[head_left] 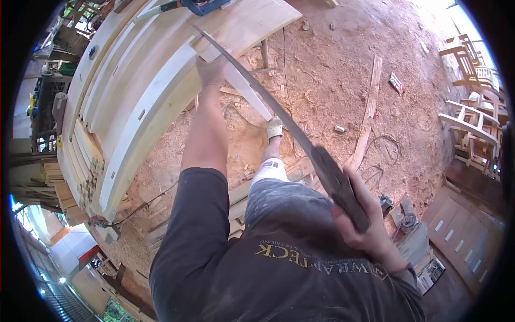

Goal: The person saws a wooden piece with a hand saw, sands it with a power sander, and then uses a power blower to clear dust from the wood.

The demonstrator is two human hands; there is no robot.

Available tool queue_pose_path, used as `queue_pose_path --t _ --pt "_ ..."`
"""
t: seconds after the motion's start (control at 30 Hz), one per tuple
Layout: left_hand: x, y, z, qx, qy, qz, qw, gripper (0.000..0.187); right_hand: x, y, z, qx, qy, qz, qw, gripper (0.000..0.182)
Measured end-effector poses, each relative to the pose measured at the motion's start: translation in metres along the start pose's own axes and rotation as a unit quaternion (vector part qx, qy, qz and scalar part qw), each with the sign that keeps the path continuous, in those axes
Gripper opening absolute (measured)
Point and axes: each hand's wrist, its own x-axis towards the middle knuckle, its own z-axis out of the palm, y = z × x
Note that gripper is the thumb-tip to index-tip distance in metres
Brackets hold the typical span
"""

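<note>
While the right hand (pixel 370 217) is closed round the dark handle of the handsaw (pixel 276 110), the left hand (pixel 211 72) is at the bench edge, on or right beside the upper end of the narrow pale board (pixel 244 91); blurred, can't tell how tight its fingers are. Board slants down off the workbench (pixel 252 24), low end by the foot (pixel 274 129). Main risk, my call: fingers cut, since the long blade crosses just beside the left hand and any skip or twist could carry it over. Second: board shifting or kicking, cause being no clamp visible, just that hand and maybe the foot; contact at the foot unclear. Slipping low end could knock the foot. Also, the blade tip reaches toward the blue power tool (pixel 204 5), so a snag seems possible. Cord (pixel 286 70) on the littered floor (pixel 332 59): trip hazard if anyone steps back carelessly.
</note>
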Motion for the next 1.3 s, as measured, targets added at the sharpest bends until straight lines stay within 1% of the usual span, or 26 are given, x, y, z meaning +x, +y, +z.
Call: queue_pose_path --t 0.07,0.13,0.2,0.27,0.3,0.37,0.4,0.47,0.5,0.53,0.6,0.63,0.67,0.73,0.77,0.83,0.9,0.93,1.0,1.07,1.1,1.13,1.2,1.23,1.27,1.3 --pt "0.002 -0.001 0.002 -0.041 -0.023 0.052 0.998 0.036 0.071 -0.002 0.02 -0.009 0.036 -0.107 0.994 0.064" --pt "-0.003 0.012 0.009 -0.056 -0.013 0.054 0.997 0.038 0.175 -0.004 0.053 0.01 0.05 -0.178 0.983 0.06" --pt "0.003 0.011 0.001 -0.069 -0.003 0.065 0.995 0.039 0.248 -0.025 0.074 0.001 0.035 -0.165 0.986 0.061" --pt "0.013 -0.029 -0.005 -0.123 -0.042 -0.04 0.991 0.043 0.265 -0.037 0.079 -0.005 0.02 -0.148 0.989 0.062" --pt "0.018 -0.046 -0.005 -0.126 -0.04 -0.03 0.991 0.043 0.266 -0.025 0.083 -0.001 0.055 -0.189 0.98 0.062" --pt "0.028 -0.069 -0.001 -0.193 -0.009 -0.076 0.978 0.048 0.266 -0.027 0.082 0.0 0.091 -0.237 0.967 0.061" --pt "0.03 -0.054 0.0 -0.194 -0.009 -0.071 0.978 0.048 0.266 -0.033 0.082 0.032 0.084 -0.212 0.973 0.06" --pt "0.01 -0.024 -0.005 -0.058 -0.036 -0.04 0.997 0.049 0.257 -0.039 0.082 0.074 0.078 -0.174 0.979 0.06" --pt "0.031 -0.076 -0.012 -0.12 -0.048 -0.019 0.991 0.05 0.251 -0.043 0.079 0.048 0.054 -0.13 0.989 0.059" --pt "0.02 -0.058 -0.009 -0.119 -0.054 -0.023 0.991 0.05 0.247 -0.044 0.076 0.02 0.032 -0.088 0.995 0.058" --pt "0.01 -0.013 -0.003 -0.026 -0.05 0.095 0.994 0.045 0.201 -0.026 0.065 -0.044 0.072 -0.16 0.983 0.065" --pt "0.004 -0.003 -0.002 -0.038 -0.059 0.015 0.997 0.037 0.168 -0.013 0.056 -0.043 0.083 -0.193 0.977 0.064" --pt "0.005 -0.013 -0.002 -0.038 -0.065 0.003 0.997 0.037 0.132 -0.001 0.047 -0.043 0.092 -0.223 0.969 0.064" --pt "0.012 -0.04 -0.003 -0.023 -0.007 0.038 0.999 0.028 0.056 -0.013 0.026 0.027 0.036 -0.039 0.998 0.065" --pt "0.006 -0.019 -0.004 -0.034 -0.028 0.008 0.999 0.036 0.038 -0.013 0.022 0.026 0.032 -0.031 0.999 0.065" --pt "0.004 -0.024 -0.003 -0.028 -0.02 0.024 0.999 0.03 0.027 -0.02 0.018 0.005 0.032 -0.052 0.998 0.063" --pt "0.011 -0.018 0.004 -0.026 -0.01 0.052 0.998 0.024 0.072 -0.023 0.031 0.024 0.04 -0.065 0.997 0.059" --pt "0.006 -0.013 0.006 -0.03 -0.005 0.061 0.998 0.02 0.119 -0.021 0.046 0.001 0.066 -0.137 0.988 0.057" --pt "0.001 -0.005 0.005 -0.033 -0.003 0.073 0.997 0.017 0.214 -0.031 0.072 -0.032 0.072 -0.136 0.988 0.056" --pt "0.007 0.002 0.001 -0.115 -0.043 -0.041 0.992 0.042 0.266 -0.05 0.081 -0.006 0.075 -0.151 0.986 0.057" --pt "0.008 0.001 -0.003 -0.059 -0.055 -0.016 0.997 0.044 0.262 -0.047 0.08 -0.007 0.078 -0.156 0.985 0.057" --pt "0.006 0.001 -0.001 -0.061 -0.056 -0.013 0.996 0.044 0.249 -0.041 0.079 -0.011 0.087 -0.171 0.981 0.058" --pt "0.005 -0.001 0.009 -0.108 0.008 0.029 0.994 0.012 0.199 -0.03 0.066 -0.014 0.078 -0.16 0.984 0.06" --pt "0.004 -0.007 0.001 -0.022 -0.033 0.032 0.999 0.012 0.153 -0.022 0.056 -0.008 0.057 -0.128 0.99 0.062" --pt "0.001 -0.01 -0.001 -0.02 -0.034 0.023 0.999 0.012 0.116 0.001 0.052 -0.034 0.085 -0.18 0.979 0.065" --pt "0.003 -0.009 -0.001 -0.026 -0.046 0.039 0.998 0.014 0.071 -0.008 0.038 0.009 0.035 -0.059 0.998 0.067"
